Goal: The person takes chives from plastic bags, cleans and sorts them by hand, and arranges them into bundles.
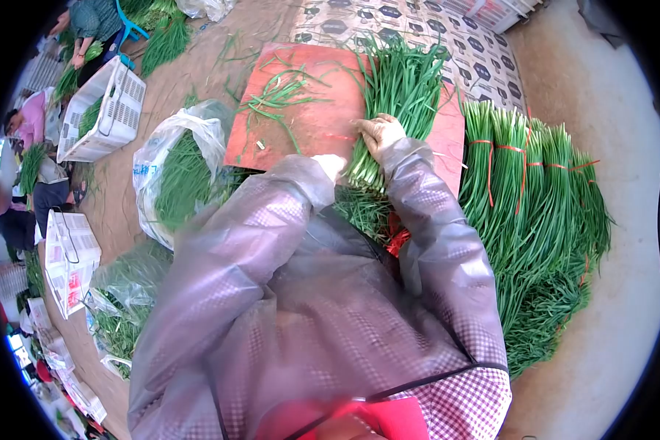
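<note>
One loose bunch of long green chive stalks (392,110) lies across the right half of one red square cutting board (301,121), its leaf tips toward the far edge and its cut ends hanging over the near edge; the right hand (378,136) is pressed flat on the bunch near the near edge, fingers wrapped over the stalks; the left hand (331,166) is mostly hidden by a translucent raincoat sleeve (271,220), so its grip cannot be told; a few stray green stalks (282,92) lie on the left half of the board; about four tied bundles of green chives with red bands (532,191) lie side by side just beyond the board's right edge; one clear plastic bag of greens (180,172) sits at the board's left edge; two white plastic crates (106,110) stand farther left on the bare brown ground (623,308); other people (29,125) sit among greens at the far left.
</note>
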Demonstrator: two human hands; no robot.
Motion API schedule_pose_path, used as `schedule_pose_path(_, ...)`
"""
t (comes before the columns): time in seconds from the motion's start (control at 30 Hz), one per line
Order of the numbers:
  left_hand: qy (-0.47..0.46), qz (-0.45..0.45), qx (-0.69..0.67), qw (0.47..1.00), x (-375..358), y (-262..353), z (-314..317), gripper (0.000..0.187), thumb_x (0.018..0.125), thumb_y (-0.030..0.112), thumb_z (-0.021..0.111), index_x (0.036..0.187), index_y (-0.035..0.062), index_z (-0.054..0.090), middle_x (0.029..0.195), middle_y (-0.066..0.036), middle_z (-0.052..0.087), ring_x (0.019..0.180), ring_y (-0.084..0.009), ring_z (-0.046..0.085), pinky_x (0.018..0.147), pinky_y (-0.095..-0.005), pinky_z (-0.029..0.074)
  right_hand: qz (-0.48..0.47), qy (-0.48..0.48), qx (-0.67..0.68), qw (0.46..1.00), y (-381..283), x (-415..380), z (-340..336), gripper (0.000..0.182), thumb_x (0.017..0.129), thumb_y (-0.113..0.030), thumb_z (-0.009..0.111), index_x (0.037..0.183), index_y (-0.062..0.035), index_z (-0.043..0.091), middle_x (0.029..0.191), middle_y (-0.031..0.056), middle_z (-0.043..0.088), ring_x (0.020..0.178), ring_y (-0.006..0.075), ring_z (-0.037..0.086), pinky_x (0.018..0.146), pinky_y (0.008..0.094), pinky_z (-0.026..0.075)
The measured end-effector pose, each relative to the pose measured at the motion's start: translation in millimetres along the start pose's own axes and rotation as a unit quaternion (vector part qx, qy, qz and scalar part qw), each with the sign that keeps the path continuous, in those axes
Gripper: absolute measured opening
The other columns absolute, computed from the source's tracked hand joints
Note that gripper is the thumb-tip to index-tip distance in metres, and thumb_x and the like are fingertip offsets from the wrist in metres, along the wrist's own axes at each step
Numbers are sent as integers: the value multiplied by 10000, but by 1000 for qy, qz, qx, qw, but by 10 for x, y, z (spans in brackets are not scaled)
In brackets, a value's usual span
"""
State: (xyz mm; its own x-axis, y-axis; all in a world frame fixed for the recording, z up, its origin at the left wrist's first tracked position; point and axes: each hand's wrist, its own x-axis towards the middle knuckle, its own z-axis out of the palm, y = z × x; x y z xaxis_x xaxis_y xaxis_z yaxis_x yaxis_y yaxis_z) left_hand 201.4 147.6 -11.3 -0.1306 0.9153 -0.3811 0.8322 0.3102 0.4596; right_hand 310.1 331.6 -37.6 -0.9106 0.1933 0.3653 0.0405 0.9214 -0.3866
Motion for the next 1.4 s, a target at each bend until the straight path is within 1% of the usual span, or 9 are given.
schedule_pose_path(0.17,25,7,-35,999,41,-240,232,202,781,115,592,979,78,604,908,-185,638,888,-360,614,777,-432,474,-5,-8,-15,1000,39,-17,19,314,782,-46,563,1077,-138,623,864,55,668,877,251,624,925,389,408)
schedule_pose_path(0.23,-2,12,-7,1000,-144,-249,243,197,782,109,587,975,80,609,896,-178,640,874,-353,616,770,-425,476,-7,-11,-12,1000,8,-9,7,315,783,-44,559,1077,-136,623,865,56,668,880,251,622,925,389,407)
schedule_pose_path(0.3,-46,18,45,998,-380,-243,273,193,782,103,582,972,83,614,884,-172,642,860,-346,618,763,-418,479,19,1,7,1000,-16,-1,2,237,762,-108,586,993,-106,640,832,140,662,891,305,623,951,399,410)
schedule_pose_path(0.5,-88,21,99,991,-705,-243,398,186,785,85,567,961,91,628,847,-152,648,818,-324,625,741,-396,485,21,-11,-3,1000,12,-11,32,251,782,-134,594,1029,-118,638,863,131,668,920,298,619,974,392,393)
schedule_pose_path(0.8,114,-24,-189,975,-310,-88,205,284,812,104,571,1096,98,593,894,-103,662,823,-253,631,749,-358,489,20,-48,0,999,68,-21,46,343,750,-89,565,1079,-156,632,943,92,672,1029,269,583,990,394,368)
schedule_pose_path(1.0,168,-75,-247,951,-48,-32,323,272,843,192,610,1090,78,608,874,-125,663,796,-227,632,736,-339,493,-25,-56,-17,998,60,-37,16,376,750,-53,538,1091,-185,627,1060,80,644,1088,242,563,1018,398,342)
schedule_pose_path(1.13,163,-52,-306,936,28,48,277,248,832,191,627,1026,36,625,867,-141,672,800,-268,648,748,-342,506,-10,-53,-1,999,8,-28,-27,376,755,-66,542,1101,-190,623,1076,95,635,1103,244,553,1017,413,342)
schedule_pose_path(1.33,126,-84,-300,942,217,-54,335,167,787,199,657,865,52,671,784,-106,675,663,-194,642,640,-336,506,-5,-52,-21,998,-17,-30,-30,385,772,-116,545,1146,-185,605,1113,112,617,1128,270,530,1025,422,332)
schedule_pose_path(1.4,122,-87,-365,919,242,-99,308,132,795,178,633,869,78,679,676,-55,621,516,-125,539,479,-285,435,-8,-52,-33,998,-6,-19,-35,387,775,-128,547,1155,-178,601,1128,111,611,1137,278,521,1028,424,328)
